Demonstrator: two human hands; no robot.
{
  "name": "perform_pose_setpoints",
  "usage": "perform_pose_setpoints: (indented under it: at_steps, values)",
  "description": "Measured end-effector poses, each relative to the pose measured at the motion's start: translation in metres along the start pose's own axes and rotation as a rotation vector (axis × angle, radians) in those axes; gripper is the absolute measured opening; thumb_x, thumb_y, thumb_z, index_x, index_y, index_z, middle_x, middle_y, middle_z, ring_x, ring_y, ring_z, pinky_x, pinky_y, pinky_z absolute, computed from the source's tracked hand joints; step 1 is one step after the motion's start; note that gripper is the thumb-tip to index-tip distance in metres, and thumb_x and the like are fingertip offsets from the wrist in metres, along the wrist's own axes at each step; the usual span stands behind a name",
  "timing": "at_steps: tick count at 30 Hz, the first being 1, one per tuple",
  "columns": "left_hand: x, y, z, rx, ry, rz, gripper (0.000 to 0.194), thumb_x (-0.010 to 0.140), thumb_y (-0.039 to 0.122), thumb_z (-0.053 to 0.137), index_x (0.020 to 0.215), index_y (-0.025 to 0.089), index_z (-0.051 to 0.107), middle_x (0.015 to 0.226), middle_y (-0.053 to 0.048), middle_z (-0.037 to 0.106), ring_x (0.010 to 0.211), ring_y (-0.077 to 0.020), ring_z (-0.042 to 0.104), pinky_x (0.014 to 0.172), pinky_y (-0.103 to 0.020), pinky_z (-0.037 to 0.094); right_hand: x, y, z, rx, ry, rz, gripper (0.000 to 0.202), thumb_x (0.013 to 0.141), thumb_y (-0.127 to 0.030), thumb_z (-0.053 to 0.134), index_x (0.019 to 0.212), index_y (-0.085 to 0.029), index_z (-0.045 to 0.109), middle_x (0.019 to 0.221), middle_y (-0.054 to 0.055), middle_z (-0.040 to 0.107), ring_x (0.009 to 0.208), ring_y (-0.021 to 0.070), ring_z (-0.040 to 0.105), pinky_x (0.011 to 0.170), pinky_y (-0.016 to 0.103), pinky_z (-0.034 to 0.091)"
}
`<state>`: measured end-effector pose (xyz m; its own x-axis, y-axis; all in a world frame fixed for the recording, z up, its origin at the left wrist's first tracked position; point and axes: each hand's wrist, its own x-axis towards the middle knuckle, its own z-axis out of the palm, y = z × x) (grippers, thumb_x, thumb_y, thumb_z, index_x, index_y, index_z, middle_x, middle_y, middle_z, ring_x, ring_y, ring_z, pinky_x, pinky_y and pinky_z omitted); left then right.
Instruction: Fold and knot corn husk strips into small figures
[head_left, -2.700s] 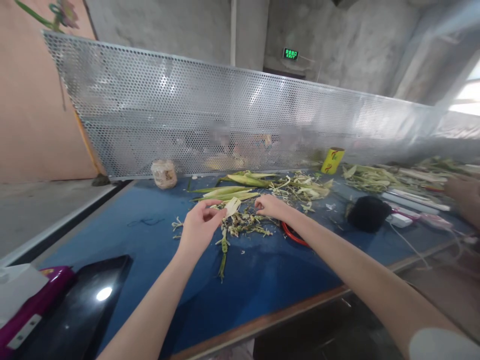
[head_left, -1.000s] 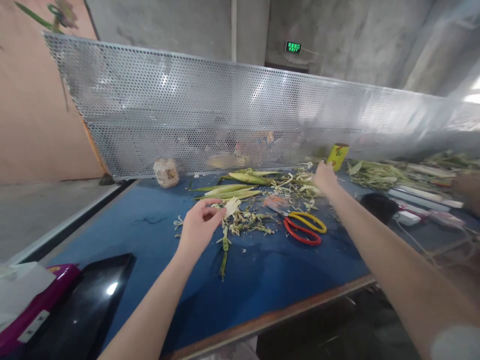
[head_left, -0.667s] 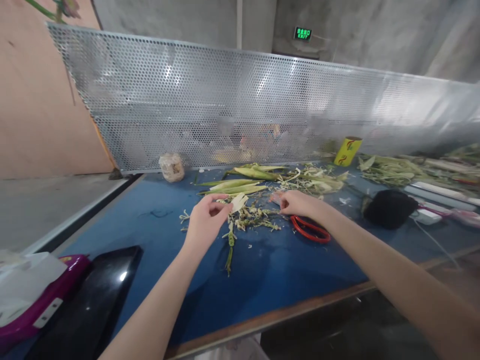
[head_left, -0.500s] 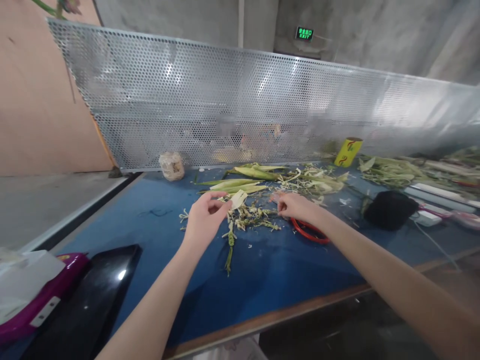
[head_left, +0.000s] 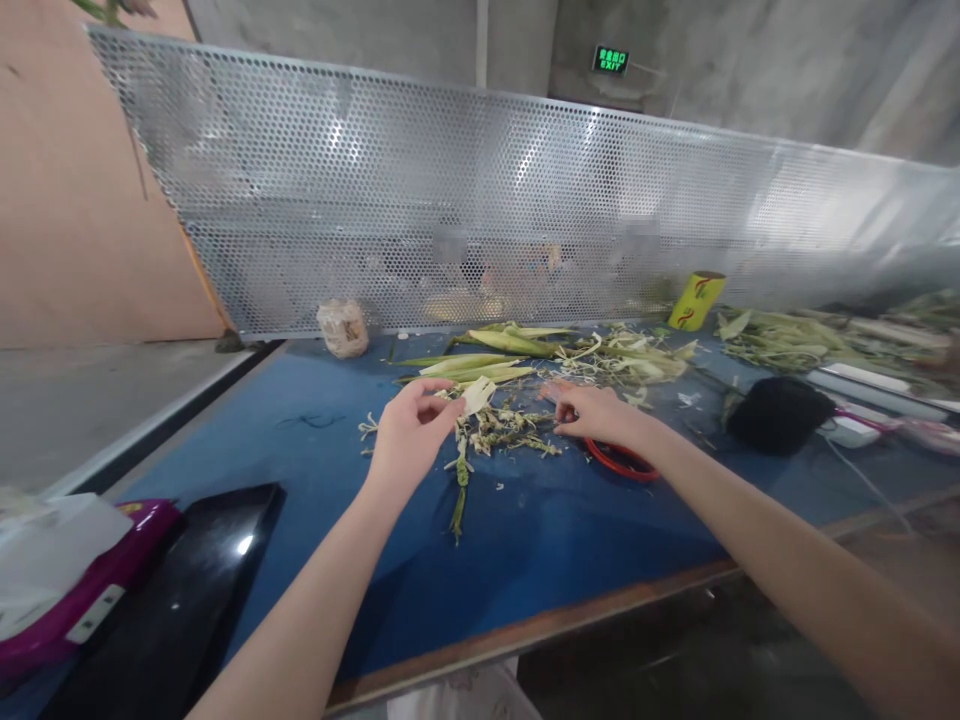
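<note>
Between its thumb and fingers, my left hand (head_left: pixel 411 428) pinches a pale piece of husk (head_left: pixel 478 397). To the right, my right hand (head_left: pixel 585 408) is closed, fingertips together beside the plant scraps; what it grips, if anything, is too small to make out. A red ring-shaped object (head_left: pixel 621 462) lies just under my right wrist. Below and between the hands spreads a pile of small dried stems and buds (head_left: pixel 502 430), with a green braided piece (head_left: pixel 460 490) pointing toward the front. Long green husks (head_left: pixel 480 367) lie behind my left hand.
A perforated metal screen (head_left: pixel 390 190) borders the back of the blue table (head_left: pixel 570 550). Near it are a whitish roll (head_left: pixel 343 328) and a yellow cylinder (head_left: pixel 696 301). A black fuzzy object (head_left: pixel 781 415) lies right; a black tray (head_left: pixel 172 600) and purple device (head_left: pixel 127 560) lie left.
My right hand's fingers have shifted slightly beside the scraps. My left hand stays in place with the pale husk piece. The view has tilted a little.
</note>
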<state>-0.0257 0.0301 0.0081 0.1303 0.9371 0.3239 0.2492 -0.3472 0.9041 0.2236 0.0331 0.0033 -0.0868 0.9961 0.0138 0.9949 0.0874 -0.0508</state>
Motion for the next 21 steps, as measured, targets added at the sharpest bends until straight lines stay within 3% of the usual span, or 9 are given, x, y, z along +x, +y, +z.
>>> perform_pose_setpoints:
  at_steps: [8, 13, 21]
  values:
    - [0.000, 0.001, 0.001, -0.010, 0.008, -0.004, 0.034, 0.065, 0.040, 0.062, 0.090, 0.018, 0.057, 0.056, 0.003, 0.059, 0.053, -0.0123, 0.052, 0.053, -0.024, 0.037, 0.001, -0.005, 0.005, 0.009, 0.047, -0.070, 0.007, 0.071, -0.023, 0.059, 0.073, -0.021, 0.065, 0.078, 0.002, 0.068, 0.079, 0.0173, 0.060, 0.070, 0.026, 0.036]
    - [-0.001, 0.003, 0.001, -0.021, 0.001, 0.004, 0.033, 0.066, 0.039, 0.062, 0.091, 0.017, 0.057, 0.056, 0.003, 0.058, 0.052, -0.0117, 0.051, 0.053, -0.024, 0.037, 0.003, -0.010, 0.007, -0.007, 0.047, -0.112, 0.013, 0.070, -0.010, 0.055, 0.067, -0.018, 0.065, 0.074, 0.003, 0.068, 0.077, 0.0170, 0.061, 0.072, 0.027, 0.036]
    - [0.000, 0.003, 0.001, -0.016, -0.001, -0.003, 0.033, 0.066, 0.039, 0.061, 0.091, 0.017, 0.057, 0.056, 0.004, 0.056, 0.052, -0.0112, 0.050, 0.054, -0.024, 0.038, 0.000, -0.006, 0.002, 0.017, 0.099, -0.134, 0.013, 0.073, -0.013, 0.055, 0.071, -0.018, 0.067, 0.079, 0.004, 0.068, 0.078, 0.0172, 0.061, 0.069, 0.025, 0.039]
